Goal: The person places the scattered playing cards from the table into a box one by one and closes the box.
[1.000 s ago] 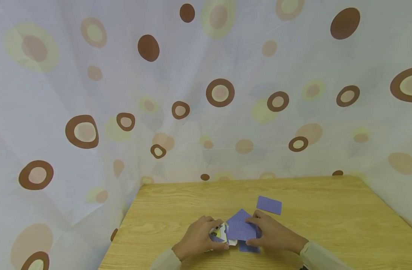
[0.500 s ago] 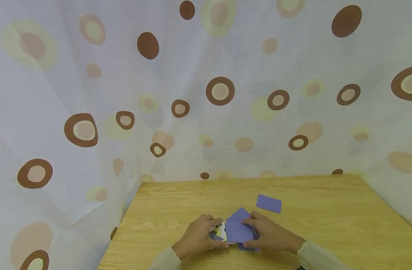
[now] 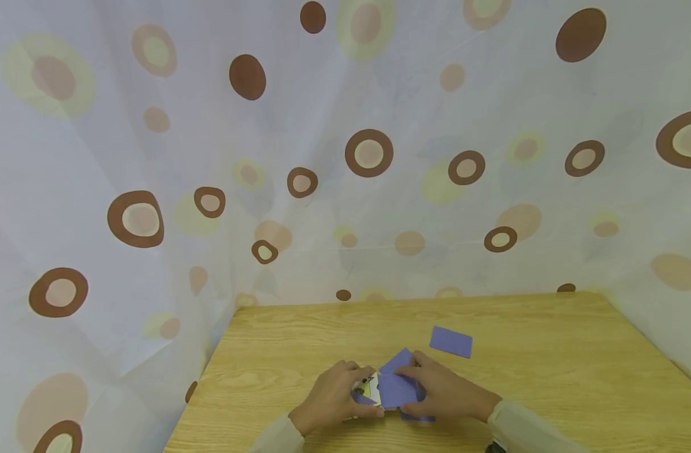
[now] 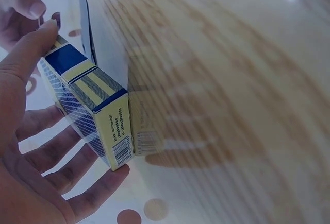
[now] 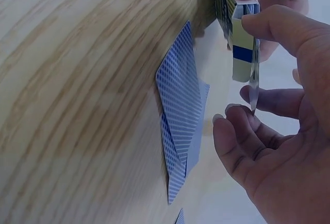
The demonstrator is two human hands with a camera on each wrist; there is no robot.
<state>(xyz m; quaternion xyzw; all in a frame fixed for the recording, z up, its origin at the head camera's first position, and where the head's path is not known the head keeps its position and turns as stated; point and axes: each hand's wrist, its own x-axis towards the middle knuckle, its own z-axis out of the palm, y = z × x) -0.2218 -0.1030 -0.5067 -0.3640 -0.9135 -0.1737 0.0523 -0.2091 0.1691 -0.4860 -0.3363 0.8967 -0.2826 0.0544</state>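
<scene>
My left hand (image 3: 337, 396) grips a playing card box (image 4: 77, 92) on its side, thumb on one edge and fingers along the other. The box has pale yellow, navy and striped sides. My right hand (image 3: 450, 387) pinches a blue-backed playing card (image 3: 398, 391) between thumb and fingers, its left end at the box's open end. Edge-on in the right wrist view, the held card reaches into the mouth beside the open flap (image 5: 242, 64). How many cards my right hand holds I cannot tell. Beneath it, several loose playing cards (image 5: 180, 90) overlap on the table.
Farther back and to the right, another blue-backed card (image 3: 450, 341) lies face down on the wooden table (image 3: 300, 333). A spotted white curtain (image 3: 368, 207) hangs behind the table and along its sides.
My right hand has shifted left with the card, bringing it closer against the box's mouth. My left hand and the box stay nearly still. The far card has not moved.
</scene>
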